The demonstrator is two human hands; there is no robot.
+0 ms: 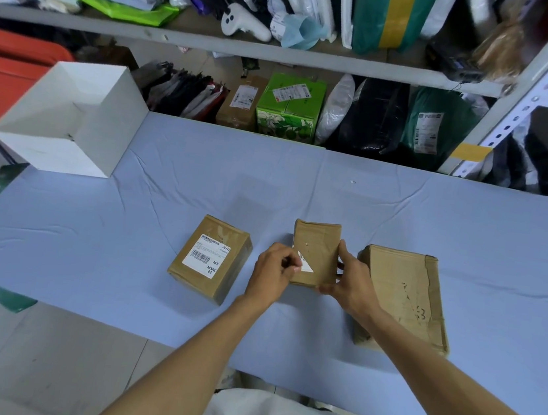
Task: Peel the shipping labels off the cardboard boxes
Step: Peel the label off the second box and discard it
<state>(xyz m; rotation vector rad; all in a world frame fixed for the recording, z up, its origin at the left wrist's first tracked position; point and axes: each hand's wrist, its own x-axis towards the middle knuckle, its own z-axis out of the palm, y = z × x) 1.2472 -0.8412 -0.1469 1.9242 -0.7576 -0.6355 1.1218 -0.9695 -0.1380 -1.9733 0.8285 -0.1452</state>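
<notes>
Three cardboard boxes lie on the blue cloth [303, 183]. The middle small box [317, 247] is gripped at its right edge by my right hand [348, 278]. A white label [305, 264] on it is partly peeled, and my left hand [273, 269] pinches its lifted left edge. To the left sits a box [211, 258] with a full white barcode label [206, 256] on top. On the right lies a larger, worn box [403, 295] with no label showing on its top.
An open white box [69, 120] stands at the cloth's far left corner. Behind the table run metal shelves [250, 49] packed with parcels, bags and a green carton [290, 109]. A red bin [3, 70] stands at the far left. Tiled floor lies below.
</notes>
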